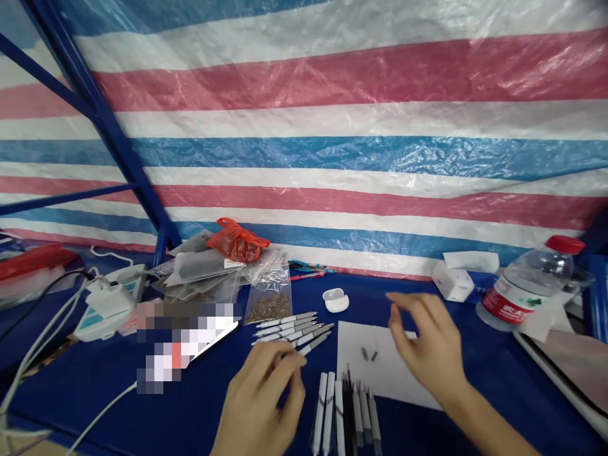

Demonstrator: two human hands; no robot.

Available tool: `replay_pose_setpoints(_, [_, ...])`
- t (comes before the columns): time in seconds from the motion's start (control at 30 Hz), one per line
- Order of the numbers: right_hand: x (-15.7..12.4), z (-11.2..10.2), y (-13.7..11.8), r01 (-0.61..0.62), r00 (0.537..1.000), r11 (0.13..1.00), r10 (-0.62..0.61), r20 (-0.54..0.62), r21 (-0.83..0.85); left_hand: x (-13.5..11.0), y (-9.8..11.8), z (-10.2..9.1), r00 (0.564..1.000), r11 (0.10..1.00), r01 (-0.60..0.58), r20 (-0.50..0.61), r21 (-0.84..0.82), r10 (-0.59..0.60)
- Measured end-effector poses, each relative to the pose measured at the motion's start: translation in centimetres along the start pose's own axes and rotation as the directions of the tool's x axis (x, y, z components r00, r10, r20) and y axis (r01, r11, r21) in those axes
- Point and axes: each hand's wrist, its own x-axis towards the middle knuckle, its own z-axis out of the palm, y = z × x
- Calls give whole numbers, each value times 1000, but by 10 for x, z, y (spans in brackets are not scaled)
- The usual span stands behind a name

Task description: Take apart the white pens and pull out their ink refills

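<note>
My left hand (268, 396) is closed, fingers curled and the thumb drawn toward the index finger; whatever lies in the grip is hidden. Just beyond it lies a row of white and grey pens (289, 326), the nearest one partly covered by the fingers. Over the right side of a white sheet of paper (394, 383) hovers my right hand (430, 342), thumb and index tips brought together in a pinch. Anything between them is too small to see. Two small dark grey pieces (369, 354) rest on the paper. White pen barrels (327, 405) and grey pen parts (365, 415) line up at the front.
A white earbud case (335, 301) sits behind the paper. At back left are plastic bags of small parts (269, 304) and a red bag (237, 240). A lit phone (209, 345), cables and a power strip (111, 304) occupy the left. A water bottle (527, 285) stands right.
</note>
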Motion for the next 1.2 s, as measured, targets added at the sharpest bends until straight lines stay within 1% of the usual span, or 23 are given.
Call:
replay_pose_setpoints(0.07, [-13, 12, 2, 19, 998, 999, -21, 60, 37, 10, -7, 20, 998, 997, -56, 44, 45, 54])
replay_pose_setpoints(0.13, [-23, 16, 2, -10, 997, 999, 6, 81, 51, 15, -12, 34, 993, 990, -88, 89, 114, 78])
replay_pose_setpoints(0.2, [-30, 14, 1, -44, 996, 998, 40, 83, 52, 16, -14, 43, 990, 979, -82, 130, 185, 59])
replay_pose_setpoints(0.27, [-33, 11, 0, -45, 994, 998, 40, 99, 49, 16, -13, 49, 983, 969, -74, 179, 235, 32])
replay_pose_setpoints(0.37, [-35, 11, 2, -17, 992, 999, 12, 128, 39, 18, -12, 53, 960, 971, -77, 281, 225, 11])
replay_pose_setpoints(0.47, [-35, 14, 3, -38, 994, 999, 36, 102, 21, 21, -14, 54, 933, 984, -59, 359, 168, -5])
replay_pose_setpoints(0.53, [-35, 17, -1, -63, 994, 997, 60, 91, 35, 25, -15, 52, 931, 993, -61, 365, 101, 20])
replay_pose_setpoints(0.6, [-34, 18, -9, -120, 987, 988, 109, 119, 92, 33, -15, 46, 945, 997, -76, 321, 13, 68])
replay_pose_setpoints(0.63, [-33, 19, -15, -173, 977, 976, 153, 149, 135, 38, -15, 43, 954, 997, -74, 290, -34, 80])
replay_pose_setpoints(0.67, [-31, 19, -20, -243, 959, 952, 206, 197, 186, 45, -13, 40, 961, 994, -69, 263, -83, 88])
replay_pose_setpoints(0.7, [-29, 19, -25, -325, 928, 915, 260, 265, 240, 53, -11, 38, 966, 990, -57, 245, -133, 88])
replay_pose_setpoints(0.73, [-26, 20, -30, -415, 885, 862, 309, 349, 291, 61, -8, 36, 967, 981, -52, 235, -186, 96])
replay_pose_setpoints(0.8, [-18, 22, -36, -605, 763, 704, 377, 525, 372, 76, -2, 35, 962, 955, -82, 227, -286, 150])
replay_pose_setpoints(0.83, [-14, 24, -37, -685, 701, 611, 405, 587, 396, 81, 0, 37, 953, 939, -114, 230, -325, 195])
replay_pose_setpoints(0.87, [-11, 27, -38, -747, 650, 519, 438, 622, 416, 85, 2, 40, 943, 923, -148, 231, -354, 239])
replay_pose_setpoints(0.9, [-8, 30, -38, -787, 612, 441, 477, 630, 430, 86, 4, 44, 935, 911, -174, 228, -374, 272])
replay_pose_setpoints(0.93, [-6, 33, -37, -813, 583, 390, 519, 626, 433, 85, 6, 49, 931, 902, -186, 225, -389, 289])
replay_pose_setpoints(0.97, [-5, 36, -37, -825, 565, 365, 550, 614, 432, 82, 7, 55, 932, 900, -180, 222, -398, 285])
replay_pose_setpoints(1.0, [-5, 39, -37, -828, 560, 359, 571, 601, 431, 78, 8, 61, 938, 900, -159, 223, -406, 266])
replay_pose_setpoints(1.07, [-7, 44, -39, -827, 561, 364, 586, 585, 428, 67, 10, 72, 949, 901, -73, 249, -428, 195])
replay_pose_setpoints(1.13, [-10, 46, -43, -831, 556, 362, 582, 594, 423, 57, 12, 78, 943, 886, 32, 309, -463, 127])
replay_pose_setpoints(1.2, [-12, 45, -46, -839, 544, 355, 573, 613, 413, 53, 12, 80, 928, 851, 118, 362, -511, 89])
